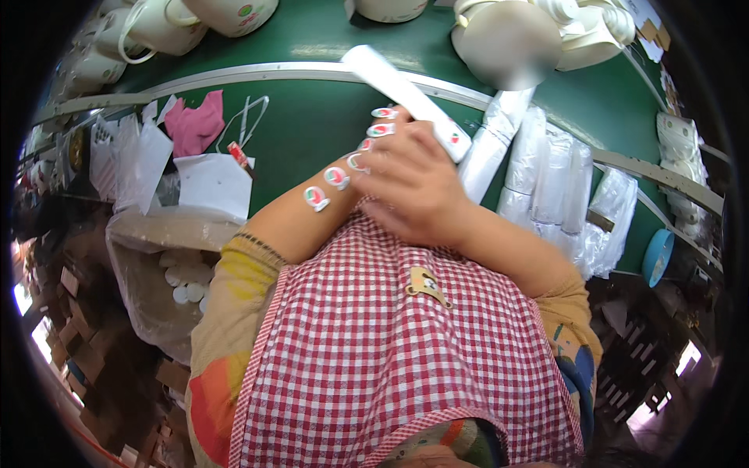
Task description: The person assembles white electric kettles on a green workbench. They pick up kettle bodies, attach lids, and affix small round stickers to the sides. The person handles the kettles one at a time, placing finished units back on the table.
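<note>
My left hand (401, 115) is mostly covered by my right hand. It appears to grip a long white sticker strip (406, 90) that slants up to the left, with a small red-and-green print near its lower end. Several oval white stickers (336, 178) with red and green marks cling to my left forearm, wrist and fingers. Slightly blurred, my right hand (421, 175) lies across the left one. Its fingertips bend onto a sticker (358, 162) at the left wrist; whether that sticker is lifted off the skin is not clear.
Cream jugs (164, 27) stand along the far left of the green table (304, 117). More cream parts (593, 35) lie far right. Clear plastic-wrapped rolls (538, 164) sit to the right, near a blue bowl (658, 257). A pink cloth (195, 125) and a lined box (148, 273) of white discs are left.
</note>
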The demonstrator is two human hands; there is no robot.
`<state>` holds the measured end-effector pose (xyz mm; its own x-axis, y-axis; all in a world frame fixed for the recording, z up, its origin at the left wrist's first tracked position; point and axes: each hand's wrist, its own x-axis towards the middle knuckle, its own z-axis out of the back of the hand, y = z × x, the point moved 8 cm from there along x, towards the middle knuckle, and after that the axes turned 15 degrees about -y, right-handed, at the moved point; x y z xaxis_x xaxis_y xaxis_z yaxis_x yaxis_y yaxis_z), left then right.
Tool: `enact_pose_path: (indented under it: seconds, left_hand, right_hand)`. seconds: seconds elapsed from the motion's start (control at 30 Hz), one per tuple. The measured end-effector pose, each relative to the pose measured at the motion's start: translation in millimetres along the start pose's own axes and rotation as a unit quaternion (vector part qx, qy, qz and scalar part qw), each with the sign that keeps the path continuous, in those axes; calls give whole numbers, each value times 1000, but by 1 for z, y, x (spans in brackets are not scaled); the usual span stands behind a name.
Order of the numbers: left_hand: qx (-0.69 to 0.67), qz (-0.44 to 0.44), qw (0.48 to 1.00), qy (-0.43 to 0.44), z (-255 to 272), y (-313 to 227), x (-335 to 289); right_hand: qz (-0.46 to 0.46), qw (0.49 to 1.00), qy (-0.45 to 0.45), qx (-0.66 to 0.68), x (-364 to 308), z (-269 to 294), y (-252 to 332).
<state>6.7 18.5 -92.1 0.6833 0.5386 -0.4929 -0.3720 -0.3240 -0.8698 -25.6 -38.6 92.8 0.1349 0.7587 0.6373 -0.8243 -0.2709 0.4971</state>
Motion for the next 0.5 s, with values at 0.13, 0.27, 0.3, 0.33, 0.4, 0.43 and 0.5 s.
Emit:
enact_pose_path:
  seconds: [0.13, 0.27, 0.3, 0.33, 0.4, 0.43, 0.5]
  left_hand:
    - [-109, 50, 992, -46, 25, 1, -11]
    - [-143, 66, 985, -65, 22, -5, -31]
    - [-145, 70, 985, -67, 20, -5, -33]
    - [-156, 64, 984, -52, 17, -8, -36]
    - [-144, 55, 986, -63, 19, -13, -44]
    - [-138, 50, 987, -60, 20, -14, -46]
    - [-130, 37, 989, -59, 23, -15, -48]
  right_hand:
    - [-238, 964, -105, -46, -58, 40, -84]
    - [-406, 911, -75, -15, -88, 27, -98]
    - [-427, 901, -73, 7, -89, 23, -100]
    - [-455, 886, -81, 47, -95, 19, -104]
    - [-505, 848, -96, 127, -111, 8, -110]
    - [-518, 836, -105, 150, -113, 7, -110]
    - [-541, 809, -121, 197, -116, 4, -110]
